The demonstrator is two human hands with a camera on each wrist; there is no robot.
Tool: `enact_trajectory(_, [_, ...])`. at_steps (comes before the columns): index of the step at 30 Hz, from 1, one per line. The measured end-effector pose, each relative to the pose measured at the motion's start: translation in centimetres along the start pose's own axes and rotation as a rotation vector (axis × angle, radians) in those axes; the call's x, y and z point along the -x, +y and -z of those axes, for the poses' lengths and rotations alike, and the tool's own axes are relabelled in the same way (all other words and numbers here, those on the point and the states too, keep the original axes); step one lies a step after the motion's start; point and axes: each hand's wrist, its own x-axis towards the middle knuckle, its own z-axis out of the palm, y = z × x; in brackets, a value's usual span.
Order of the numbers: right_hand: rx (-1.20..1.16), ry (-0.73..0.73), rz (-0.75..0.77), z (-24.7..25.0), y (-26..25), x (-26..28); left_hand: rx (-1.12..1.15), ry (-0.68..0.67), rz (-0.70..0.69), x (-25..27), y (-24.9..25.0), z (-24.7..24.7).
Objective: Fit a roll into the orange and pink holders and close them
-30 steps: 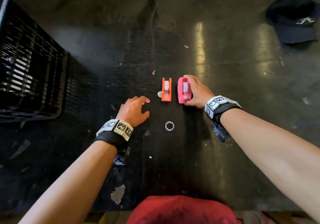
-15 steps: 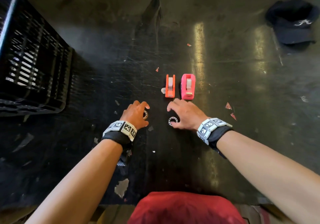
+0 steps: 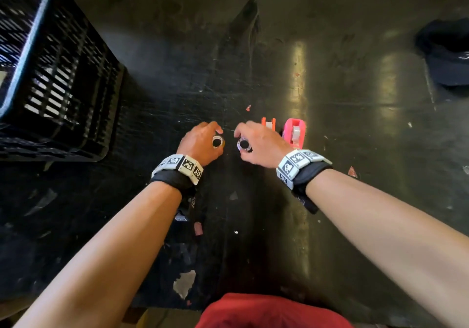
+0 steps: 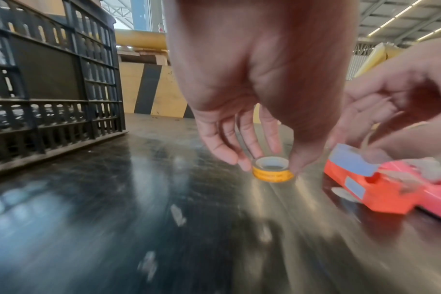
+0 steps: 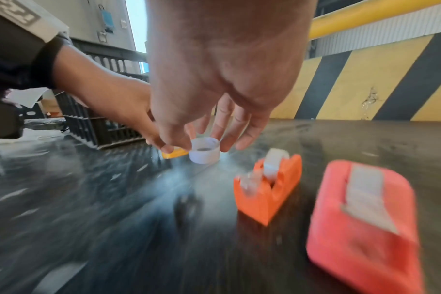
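Observation:
My left hand (image 3: 218, 137) pinches a small roll with an orange-yellow band (image 3: 217, 142) between thumb and fingers, low over the dark table; the left wrist view shows this roll (image 4: 272, 172) lying flat in the fingertips. My right hand (image 3: 242, 141) pinches a white roll (image 3: 244, 145) beside it, and the right wrist view has the white roll (image 5: 205, 153) between thumb and fingers. The orange holder (image 3: 269, 124) stands just behind my right hand, partly hidden. The pink holder (image 3: 294, 133) stands to its right. Both holders (image 5: 267, 191) (image 5: 363, 218) carry a pale strip on top.
A black slatted crate (image 3: 58, 74) fills the far left of the table. A dark cap (image 3: 449, 56) lies at the far right. Small scraps of paper and tape dot the black tabletop (image 3: 355, 200). A yellow and black striped barrier (image 5: 365, 79) runs behind the table.
My right hand left the pink holder, came back to the white roll and took it. My left hand took the orange-banded roll. Both hands now hold their rolls side by side near the holders.

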Motion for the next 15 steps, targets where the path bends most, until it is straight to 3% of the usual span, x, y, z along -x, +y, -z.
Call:
enact_trajectory(5, [0.143,-0.041,-0.064,0.4,0.3,-4.9,-0.010,-0.026,0.022,-3.3,-0.2,0.6])
enact_trajectory(10, [0.257,-0.091,-0.080,-0.7,0.7,-6.3,-0.009,-0.045,0.026,-4.4,-0.7,-0.4])
enact_trajectory(15, [0.147,0.055,-0.077,0.0,1.3,-5.7,0.021,0.014,0.024,-3.7,-1.2,-1.0])
